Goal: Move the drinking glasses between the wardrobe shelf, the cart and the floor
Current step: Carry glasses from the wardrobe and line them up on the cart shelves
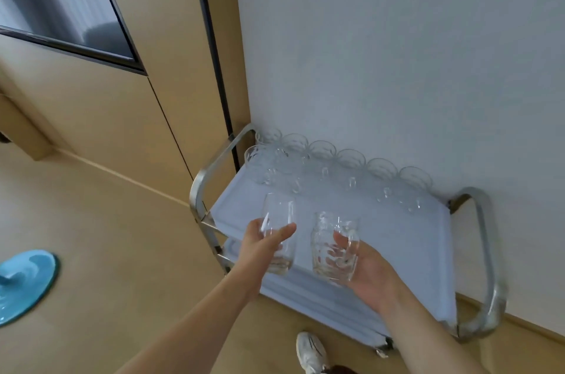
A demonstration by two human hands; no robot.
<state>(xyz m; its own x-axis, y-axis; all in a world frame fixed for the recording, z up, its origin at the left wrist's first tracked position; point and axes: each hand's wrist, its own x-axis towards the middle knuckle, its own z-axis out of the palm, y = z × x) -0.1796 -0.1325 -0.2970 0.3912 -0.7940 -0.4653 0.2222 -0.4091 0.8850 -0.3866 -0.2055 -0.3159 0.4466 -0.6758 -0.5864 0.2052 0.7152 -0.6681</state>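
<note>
1. Handling: each glass is rigid, smooth and breakable. It is probably light enough for one hand, but the clear wall is likely slippery, so a wrap round the mid-body is judged safer than a pinch at the rim.
2. Left hand: the fingers and thumb are curled round the lower half of the plain glass, which it holds upright above the near left corner of the cart.
3. Right hand: the fingers are closed round the mug from its right side, where the handle sits (whether a finger passes through the handle cannot be told). The mug is held just right of the plain glass; the two look apart.
4. Appearance, plain glass: tall, clear, slightly barrel-shaped, thick base, no handle, empty.
5. Appearance, mug: clear, shorter and wider, with a dimpled wall and a narrowed neck below the rim; empty.
6. Stored glasses: a row of clear glasses stands along the far edge of the cart top against the wall, with a few more at the far left corner.
7. Set-down caution: the row is closely packed, so glass-on-glass knocks are the likely hazard; lower each piece base first onto bare tray.
</note>
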